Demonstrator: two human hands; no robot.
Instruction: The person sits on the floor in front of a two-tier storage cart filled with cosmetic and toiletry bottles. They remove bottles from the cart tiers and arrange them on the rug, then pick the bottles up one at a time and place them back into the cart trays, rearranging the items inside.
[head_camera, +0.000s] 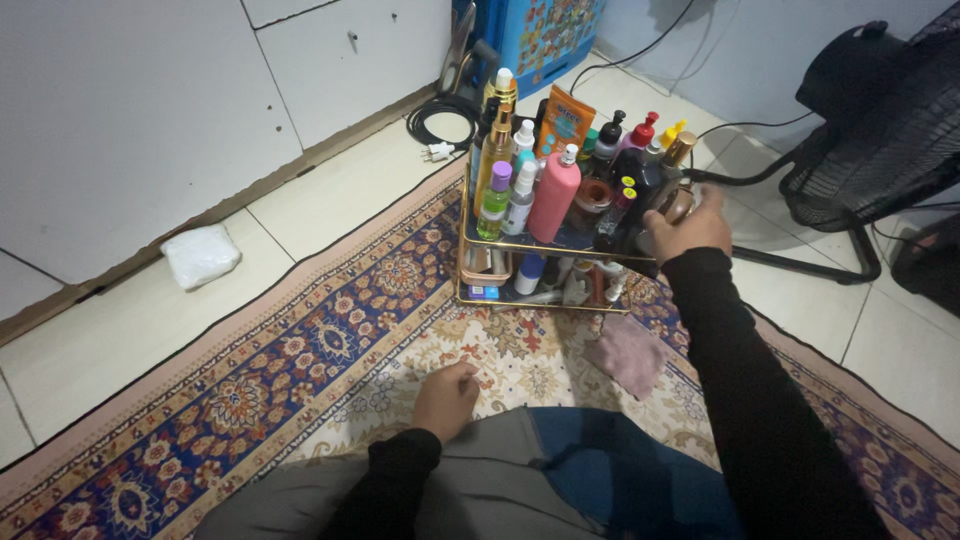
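Right of centre, the right hand (688, 226) wraps around a dark bottle (645, 190) at the right end of the gold two-tier rack (480, 283), which is crowded with bottles. The left hand (446, 398) rests loosely curled on the patterned rug (300, 350), holding nothing, low in the frame. Tiled floor (340, 190) lies beyond; a black fan (880, 120) is cut off upper right. The lower shelf's contents are hard to make out.

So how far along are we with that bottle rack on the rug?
Done: the two-tier rack already stands full of bottles, a pink bottle among them. In hand: the right hand grips a dark bottle at the top tier's right end. The left hand rests on the rug. Left: a pinkish cloth lies unused.
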